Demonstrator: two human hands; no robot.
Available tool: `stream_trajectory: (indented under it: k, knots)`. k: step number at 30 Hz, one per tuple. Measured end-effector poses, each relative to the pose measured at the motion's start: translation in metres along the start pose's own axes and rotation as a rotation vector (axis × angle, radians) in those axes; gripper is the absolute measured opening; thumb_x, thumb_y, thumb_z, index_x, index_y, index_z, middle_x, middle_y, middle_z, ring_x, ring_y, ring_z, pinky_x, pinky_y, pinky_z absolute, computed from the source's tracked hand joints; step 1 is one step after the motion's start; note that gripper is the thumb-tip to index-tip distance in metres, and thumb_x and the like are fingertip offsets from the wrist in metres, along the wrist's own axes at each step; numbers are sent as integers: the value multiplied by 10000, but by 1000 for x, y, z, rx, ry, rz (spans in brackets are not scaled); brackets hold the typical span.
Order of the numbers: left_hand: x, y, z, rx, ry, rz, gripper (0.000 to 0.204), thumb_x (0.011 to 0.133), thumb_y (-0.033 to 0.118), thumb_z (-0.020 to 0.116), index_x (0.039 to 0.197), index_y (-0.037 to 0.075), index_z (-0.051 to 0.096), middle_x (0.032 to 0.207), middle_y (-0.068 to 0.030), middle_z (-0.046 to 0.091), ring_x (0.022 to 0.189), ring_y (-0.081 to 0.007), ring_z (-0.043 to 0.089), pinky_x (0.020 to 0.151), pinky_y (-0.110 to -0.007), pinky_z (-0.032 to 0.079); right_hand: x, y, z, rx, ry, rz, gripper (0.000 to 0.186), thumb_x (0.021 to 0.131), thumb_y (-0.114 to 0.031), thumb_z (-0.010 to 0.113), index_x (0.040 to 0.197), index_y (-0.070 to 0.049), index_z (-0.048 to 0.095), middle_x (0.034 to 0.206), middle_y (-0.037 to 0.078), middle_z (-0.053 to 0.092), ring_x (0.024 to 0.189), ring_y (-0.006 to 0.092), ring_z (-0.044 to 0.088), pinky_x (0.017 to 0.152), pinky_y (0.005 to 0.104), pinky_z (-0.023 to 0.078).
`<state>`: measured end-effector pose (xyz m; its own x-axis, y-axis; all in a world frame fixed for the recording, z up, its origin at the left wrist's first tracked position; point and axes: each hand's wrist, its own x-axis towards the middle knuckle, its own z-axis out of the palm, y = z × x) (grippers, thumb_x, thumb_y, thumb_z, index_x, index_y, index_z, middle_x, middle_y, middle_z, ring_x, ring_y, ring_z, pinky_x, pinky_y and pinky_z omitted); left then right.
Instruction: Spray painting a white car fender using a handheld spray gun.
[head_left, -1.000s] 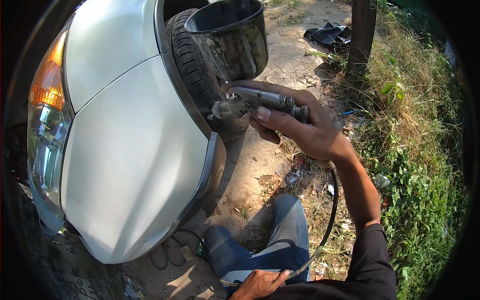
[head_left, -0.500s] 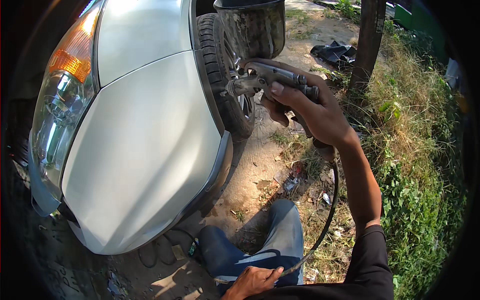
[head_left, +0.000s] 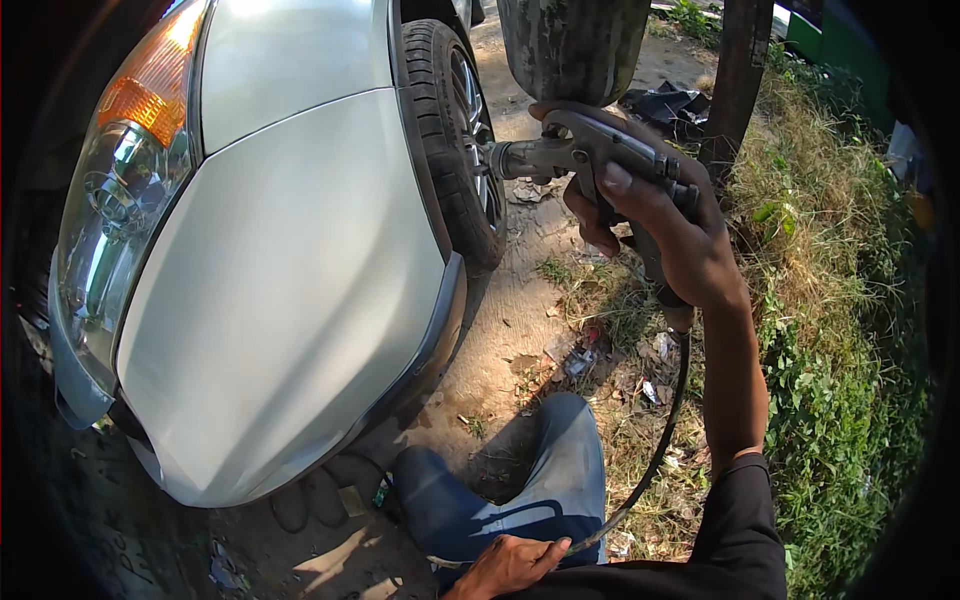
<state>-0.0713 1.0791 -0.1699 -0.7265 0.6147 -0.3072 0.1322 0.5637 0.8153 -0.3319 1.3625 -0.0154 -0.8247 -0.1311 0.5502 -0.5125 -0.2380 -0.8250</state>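
Note:
My right hand (head_left: 690,225) is wrapped round the grip of a metal paint spray gun (head_left: 600,160), held up to the right of the car. Its nozzle points left and overlaps the front wheel in the view. On top of the gun sits a dark, stained paint cup (head_left: 575,50), cut off by the upper edge. A dark air hose (head_left: 660,440) hangs from the gun's handle and curves down to my left hand (head_left: 512,565), which is closed on it over my lap. Left of the gun is the car's pale, silvery-white bumper panel (head_left: 285,300).
An orange-and-clear headlight (head_left: 125,210) borders the panel. Behind it stands the car's front wheel (head_left: 455,150). A post (head_left: 738,90) and grass (head_left: 830,330) line the right side. Litter (head_left: 580,360) lies on the ground, and more hose (head_left: 290,510) loops beneath the bumper.
My right hand has moved the spray gun to the right and a little down, farther from the car. My left hand stays nearly in place on the air hose.

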Motion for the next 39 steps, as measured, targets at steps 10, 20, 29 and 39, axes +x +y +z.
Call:
stream_trajectory:
  k: [10,20,29,39]
  knots:
    - [-25,-23,25,201,-112,226,151,983,167,623,1028,71,730,697,-101,675,580,-268,671,479,-402,495,-49,-5,21,-83,-231,141,480,981,-180,675,1445,-77,603,1100,113,782,881,126,703,818,302,541]
    - [3,-4,-4,6,46,-58,461,1053,362,599,749,30,699,583,-130,609,514,-308,629,490,-420,471,15,-1,13,-2,-81,59,378,1060,-238,604,1372,-24,627,747,7,602,641,64,539,564,272,455]
    - [10,4,-11,-24,92,17,415,1063,330,585,801,30,702,592,-129,597,519,-336,610,491,-432,462,24,-11,3,-118,-26,-76,243,1051,-257,625,1053,-23,691,730,2,597,628,69,537,560,259,441]
    - [-15,-12,24,35,-104,65,301,1025,232,595,815,46,704,629,-175,617,573,-368,641,500,-458,451,-36,-7,28,-133,-229,95,440,981,-190,675,1410,-98,637,1213,166,746,1123,217,701,978,386,534]
